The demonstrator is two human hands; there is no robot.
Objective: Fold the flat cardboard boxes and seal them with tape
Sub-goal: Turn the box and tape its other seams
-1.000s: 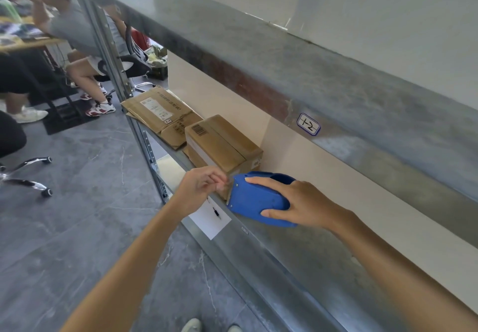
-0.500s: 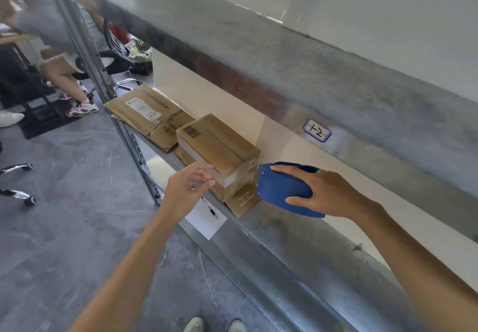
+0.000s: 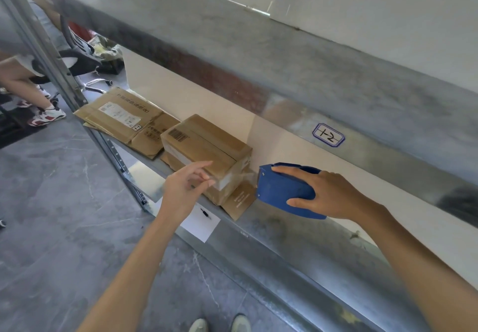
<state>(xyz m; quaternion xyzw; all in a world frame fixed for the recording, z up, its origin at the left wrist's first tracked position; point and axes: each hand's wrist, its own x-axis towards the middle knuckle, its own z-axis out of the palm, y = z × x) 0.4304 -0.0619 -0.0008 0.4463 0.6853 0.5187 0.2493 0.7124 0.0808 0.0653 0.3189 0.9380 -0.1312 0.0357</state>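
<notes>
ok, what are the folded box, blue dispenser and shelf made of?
Folded box: brown cardboard, matte, creased flaps, printed barcode. Blue dispenser: probably moulded plastic, uniform colour, smooth satin. Shelf: seemingly galvanised steel, mottled grey sheen.

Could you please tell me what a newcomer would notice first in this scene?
Most striking is the blue tape dispenser, gripped by the right hand just right of the folded cardboard box on the metal shelf. The left hand reaches with loose, open fingers toward that box's near side. Further left on the shelf lie flat cardboard boxes, one with a white label.
</notes>
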